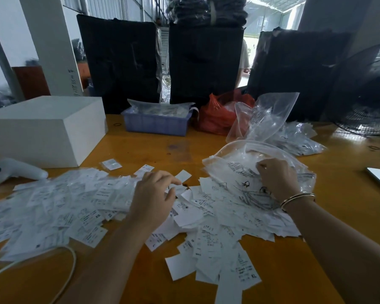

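Closest in, an XL tag (248, 275) & other loose slips trail toward the near edge of the table (316, 270), an orange-yellow top. By size: a white box (31, 132) sits back left. Then comes the tag heap (79, 207), spread from far left to under both wrists, w/ many slips in thin clear sleeves. The clear bag (233, 170) lies on the heap's right side, its zip rim arching at the far side & its printed film crumpled. R hand (274, 178) rests on it w/ fingers curled into the film, gripping a fold. L hand (154, 194) sits at the heap's centre, thumb & forefinger nipped on one small tag (173, 188). Handling, as a judgement: the slips are v. light, thin & bendy, prob. slick where sleeved, so they'll slide & lift in clumps. Best pinched by a free corner or edge, one at a time. The bag is limp & prob. won't hold its mouth open unaided, so take it by the zip rim.
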A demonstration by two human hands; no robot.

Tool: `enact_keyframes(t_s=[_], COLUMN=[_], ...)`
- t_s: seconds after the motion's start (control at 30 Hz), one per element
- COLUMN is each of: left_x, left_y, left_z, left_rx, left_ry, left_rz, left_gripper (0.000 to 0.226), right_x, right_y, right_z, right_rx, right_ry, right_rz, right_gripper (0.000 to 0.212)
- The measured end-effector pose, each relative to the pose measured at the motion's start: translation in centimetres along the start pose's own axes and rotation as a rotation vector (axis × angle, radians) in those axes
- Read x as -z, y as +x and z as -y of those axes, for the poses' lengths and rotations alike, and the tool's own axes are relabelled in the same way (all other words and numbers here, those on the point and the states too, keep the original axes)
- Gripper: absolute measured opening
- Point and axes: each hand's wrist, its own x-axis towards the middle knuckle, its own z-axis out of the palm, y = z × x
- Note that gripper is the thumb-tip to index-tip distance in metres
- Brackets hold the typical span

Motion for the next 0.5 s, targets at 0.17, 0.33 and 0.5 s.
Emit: enact_keyframes(t_s=[0.17, 0.33, 0.5], left_x=[-0.8, -0.7, -0.5], left_y=[-0.4, -0.5, -0.4], left_z=[-1.1, -2.3, -2.5], left_rx=[-0.002, 0.120, 0.269], left_ry=[-0.275, -0.633, -0.828], left_rz=[0.120, 0.199, 0.249], left_gripper=[0.018, 0.017, 0.039], right_x=[1.9, 3.2, 2.3], right_y=[-1.0, -5.2, -8.9], right_z=[2.1, 6.7, 9.1], right_rx=[0.027, -0.065, -0.198], right_ry=[0.381, 1.043, 1.407], right_rz=[-0.234, 0.153, 0.553], right_gripper=[0.013, 0.012, 0.012])
